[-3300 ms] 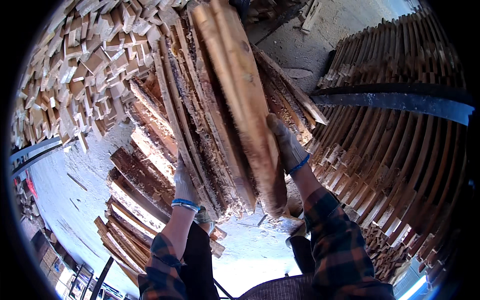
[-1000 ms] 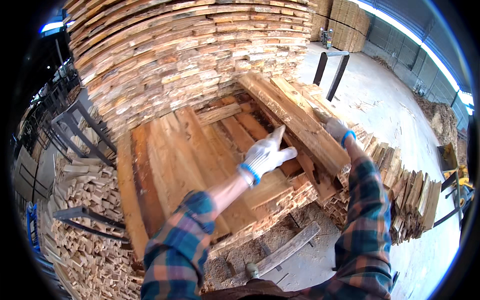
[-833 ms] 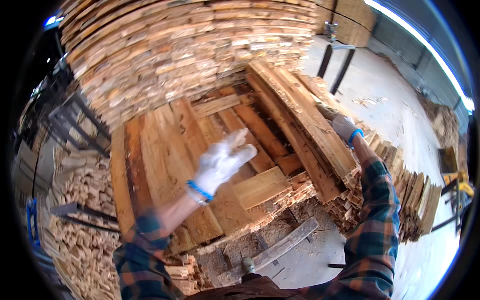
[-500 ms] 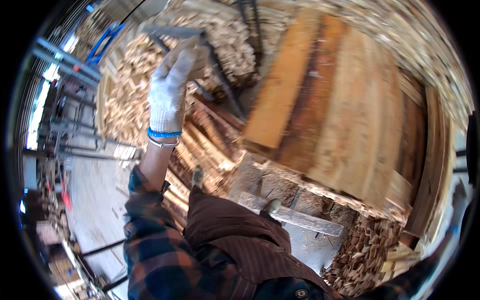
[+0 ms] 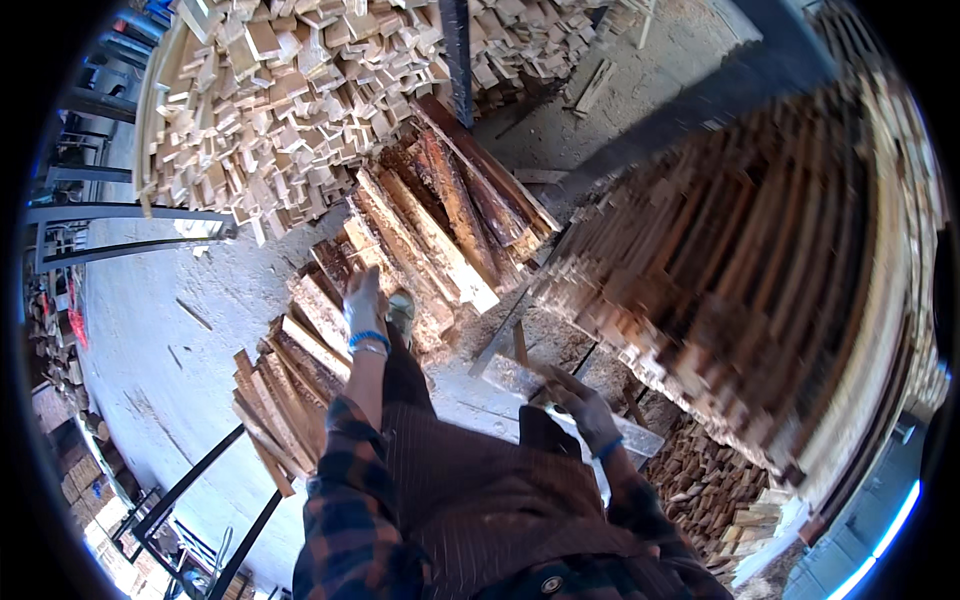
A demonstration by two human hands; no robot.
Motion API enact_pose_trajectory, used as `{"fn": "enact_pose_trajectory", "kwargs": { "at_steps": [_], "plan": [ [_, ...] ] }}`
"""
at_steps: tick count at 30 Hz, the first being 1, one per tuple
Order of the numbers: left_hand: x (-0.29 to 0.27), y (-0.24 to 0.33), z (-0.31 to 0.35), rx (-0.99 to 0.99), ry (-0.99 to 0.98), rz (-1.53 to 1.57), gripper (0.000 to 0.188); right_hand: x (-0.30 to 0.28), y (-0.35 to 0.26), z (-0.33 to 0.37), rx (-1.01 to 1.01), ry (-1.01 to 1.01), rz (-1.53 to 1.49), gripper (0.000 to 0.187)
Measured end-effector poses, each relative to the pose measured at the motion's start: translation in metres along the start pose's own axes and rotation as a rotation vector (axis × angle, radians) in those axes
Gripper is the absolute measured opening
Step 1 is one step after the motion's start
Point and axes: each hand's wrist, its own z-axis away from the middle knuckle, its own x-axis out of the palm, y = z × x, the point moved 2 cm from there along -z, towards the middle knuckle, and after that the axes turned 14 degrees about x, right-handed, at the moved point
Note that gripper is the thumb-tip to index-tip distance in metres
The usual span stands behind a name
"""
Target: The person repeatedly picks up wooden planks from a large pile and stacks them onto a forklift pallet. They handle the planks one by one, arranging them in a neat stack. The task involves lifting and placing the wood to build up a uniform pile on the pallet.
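Observation:
My left hand, in a white work glove with a blue band at the wrist, hangs low beside my shoe. Its fingers point away from me, and I see nothing in them. Close by lies a row of rough, bark-edged boards, some pale and some dark reddish. My right hand, also gloved, hovers over a short grey plank with its fingers stretched out. Nothing shows in that hand. Whether it touches the plank I cannot tell.
A tall stack of brown boards fills the right side. Pale cut pieces are heaped at the far left, behind a dark metal post. A blurred dark beam crosses the upper right. Small wood pieces lie below the stack.
My left hand has come down from its raised place to beside my shoe. The right hand has moved in from the far right edge to above the short plank. The whole view has shifted.

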Motion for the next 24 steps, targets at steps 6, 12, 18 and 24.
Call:
{"fn": "enact_pose_trajectory", "kwargs": {
  "at_steps": [6,12,18,24],
  "plan": [
    [-0.026,-0.137,-0.039,-0.219,0.046,-0.590,0.065,0.007,0.001,-0.268,0.157,0.352,0.334,0.072],
    [0.000,-0.261,-0.088,-0.354,-0.001,-0.261,0.093,-0.004,-0.027,-0.460,0.189,0.540,0.595,0.072],
    [0.026,-0.281,-0.078,-0.292,-0.003,-0.337,0.082,0.082,-0.059,-0.415,0.331,0.470,0.780,0.094],
    [0.003,-0.303,-0.085,-0.273,-0.024,-0.162,0.085,0.102,-0.044,-0.380,0.249,0.108,0.968,0.078]
  ]
}}
